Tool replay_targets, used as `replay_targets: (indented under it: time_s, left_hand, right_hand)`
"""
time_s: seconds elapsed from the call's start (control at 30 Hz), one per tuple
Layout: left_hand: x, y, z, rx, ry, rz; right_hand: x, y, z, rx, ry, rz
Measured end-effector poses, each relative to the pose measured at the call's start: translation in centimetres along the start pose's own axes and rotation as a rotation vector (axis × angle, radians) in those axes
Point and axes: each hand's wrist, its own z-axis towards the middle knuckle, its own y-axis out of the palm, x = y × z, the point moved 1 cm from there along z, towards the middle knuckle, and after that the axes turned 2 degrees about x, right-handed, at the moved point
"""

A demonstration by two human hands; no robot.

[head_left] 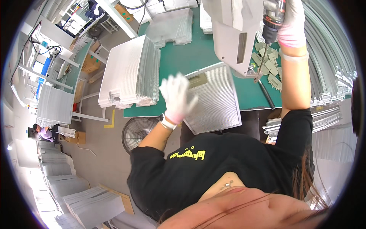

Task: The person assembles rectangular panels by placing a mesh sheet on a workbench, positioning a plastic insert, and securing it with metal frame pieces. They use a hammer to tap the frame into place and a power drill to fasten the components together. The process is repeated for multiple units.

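Observation:
A framed silver mesh panel (217, 101) lies tilted at the near edge of the green bench, with an olive plate (197, 80) at its far left corner. My left hand (176, 95), in a white glove, is over the panel's left edge, fingers spread and slightly blurred by motion. Whether it touches the panel I cannot tell. At the far right my gloved right hand (292, 24) is wrapped round a black and red power drill (273, 23). Its long bit (263, 60) points down beside a pale grey machine housing (230, 38).
Stacked mesh panels (127, 72) stand left on the green bench (173, 57), more (173, 24) behind. Olive plates (270, 63) lie loose near a black-handled tool (266, 94). Long metal strips (324, 49) line the right side. A round caged fan (138, 131) is below the bench.

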Motion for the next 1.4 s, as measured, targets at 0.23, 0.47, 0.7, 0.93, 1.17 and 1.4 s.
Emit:
replay_targets:
  time_s: [0.23, 0.47, 0.7, 0.93, 1.17, 1.4]
  left_hand:
    - [6.0, 2.1, 6.5, -0.236, -0.008, -0.223]
    - [10.7, -2.0, 5.3, -0.179, -0.016, -0.292]
    - [11.4, -4.4, 4.7, -0.118, -0.035, -0.312]
    - [10.7, -4.0, 4.0, -0.103, -0.014, -0.394]
    - [11.6, -3.4, 3.3, -0.141, -0.027, -0.486]
    - [12.1, -1.4, 0.6, -0.29, -0.044, -0.677]
  right_hand:
    - [0.1, 1.1, -1.8, 0.095, 0.014, 0.023]
    - [1.9, 3.8, -5.1, 0.328, 0.029, -0.095]
    - [4.6, 3.8, -6.1, 0.208, -0.055, -0.039]
    - [5.0, 3.1, -7.7, 0.201, -0.057, 0.033]
    - [8.9, -0.4, -11.3, -0.145, 0.219, -0.035]
    - [9.7, -0.5, -12.6, 0.15, -0.02, 0.393]
